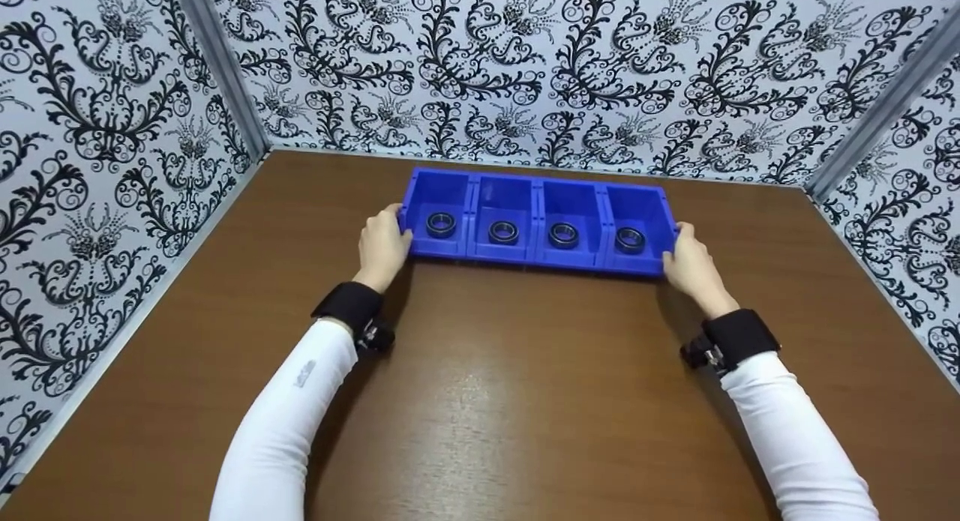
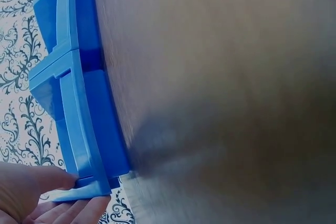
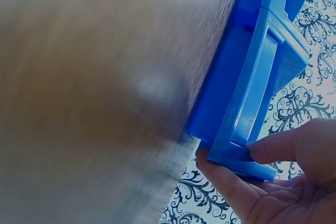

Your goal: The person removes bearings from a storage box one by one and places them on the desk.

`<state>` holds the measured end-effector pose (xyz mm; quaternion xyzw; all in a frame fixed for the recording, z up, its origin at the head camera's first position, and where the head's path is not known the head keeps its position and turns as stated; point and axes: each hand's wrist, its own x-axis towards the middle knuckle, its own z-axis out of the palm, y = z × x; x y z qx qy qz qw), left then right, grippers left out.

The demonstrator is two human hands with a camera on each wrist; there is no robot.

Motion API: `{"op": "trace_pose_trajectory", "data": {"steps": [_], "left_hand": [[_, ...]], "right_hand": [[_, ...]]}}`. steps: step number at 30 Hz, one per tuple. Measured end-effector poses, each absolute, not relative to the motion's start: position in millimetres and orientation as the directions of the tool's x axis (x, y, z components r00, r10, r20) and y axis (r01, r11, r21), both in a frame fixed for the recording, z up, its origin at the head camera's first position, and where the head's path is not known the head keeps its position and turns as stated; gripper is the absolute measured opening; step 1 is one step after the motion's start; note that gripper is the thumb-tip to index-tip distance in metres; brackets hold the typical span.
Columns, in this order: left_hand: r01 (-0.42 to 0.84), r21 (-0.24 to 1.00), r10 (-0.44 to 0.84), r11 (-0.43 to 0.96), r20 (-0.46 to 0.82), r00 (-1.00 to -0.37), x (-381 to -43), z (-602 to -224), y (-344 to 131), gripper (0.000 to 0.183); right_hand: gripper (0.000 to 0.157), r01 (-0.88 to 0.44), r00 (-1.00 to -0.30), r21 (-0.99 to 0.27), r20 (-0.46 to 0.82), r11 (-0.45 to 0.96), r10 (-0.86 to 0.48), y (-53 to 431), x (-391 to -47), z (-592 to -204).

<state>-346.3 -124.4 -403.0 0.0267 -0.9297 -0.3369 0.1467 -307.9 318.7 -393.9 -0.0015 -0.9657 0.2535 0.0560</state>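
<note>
A blue bin row (image 1: pixel 495 263) with several compartments lies toward the back of the table, and each compartment holds one dark ring-shaped bearing (image 1: pixel 503 232). My left hand (image 1: pixel 383 247) grips its left end, the thumb on the front rim and the fingers under the end wall in the left wrist view. At the opposite end my right hand (image 1: pixel 691 264) pinches the right corner between thumb and fingers, as the right wrist view also shows. Both wrist views hide the bearings behind the bin fronts (image 2: pixel 105 124).
The brown wooden table (image 1: pixel 480 401) stretches in front of the bin row. Black-and-white patterned walls (image 1: pixel 525 79) enclose it at the back and sides, with grey metal posts (image 1: pixel 221 64) at the corners. Each wrist wears a black strap (image 1: pixel 349 303) with a small camera.
</note>
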Motion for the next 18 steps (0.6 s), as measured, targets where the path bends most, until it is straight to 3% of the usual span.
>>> {"op": "trace_pose_trajectory", "data": {"steps": [18], "left_hand": [[0.080, 0.643, -0.122, 0.762, 0.264, -0.957, -321, -405, -134, 0.046]], "right_hand": [[0.058, -0.080, -0.992, -0.478, 0.127, 0.874, -0.021, 321, -283, -397]]}}
